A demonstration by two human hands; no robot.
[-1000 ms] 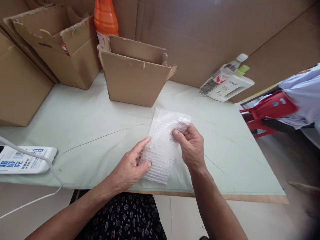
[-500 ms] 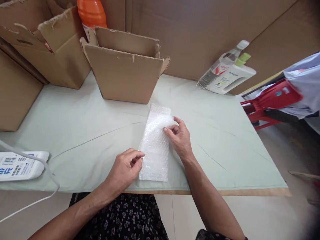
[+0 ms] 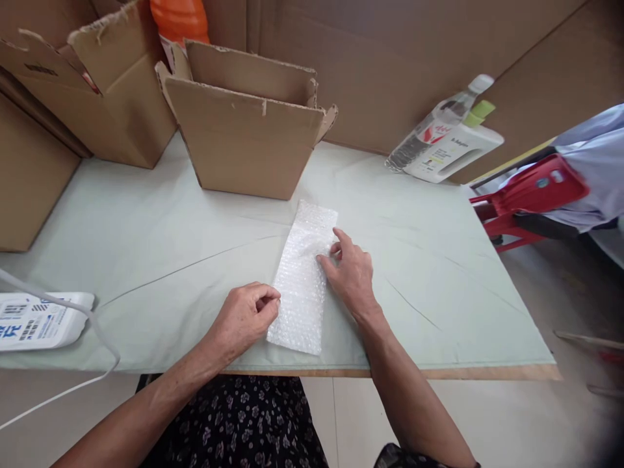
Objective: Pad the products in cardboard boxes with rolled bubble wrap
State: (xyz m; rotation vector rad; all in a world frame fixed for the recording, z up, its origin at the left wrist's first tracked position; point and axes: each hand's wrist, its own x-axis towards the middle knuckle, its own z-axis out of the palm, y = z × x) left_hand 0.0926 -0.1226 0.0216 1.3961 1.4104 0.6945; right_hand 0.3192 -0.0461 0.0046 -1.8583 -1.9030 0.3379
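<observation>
A long, clear piece of bubble wrap (image 3: 302, 279) lies flat on the table, slightly slanted. Along its left edge, the thumb and forefinger of my left hand (image 3: 248, 318) pinch the plastic. My right hand (image 3: 351, 270) rests at the opposite edge, with thumb and forefinger spread apart and their tips at the plastic. The other fingers of that hand are curled and partly hidden.
An open cardboard box (image 3: 248, 143) stands behind the wrap, with another box (image 3: 121, 97) to its left. Bottles (image 3: 453, 146) lean at the back right. A white packet (image 3: 43, 325) and a cable (image 3: 100, 331) lie left. A red chair (image 3: 541, 188) stands beyond the right edge.
The raised upper layer of bubble wrap that my right hand held now lies down. The right thumb and forefinger have parted. The wrap's lower end has shifted slightly left.
</observation>
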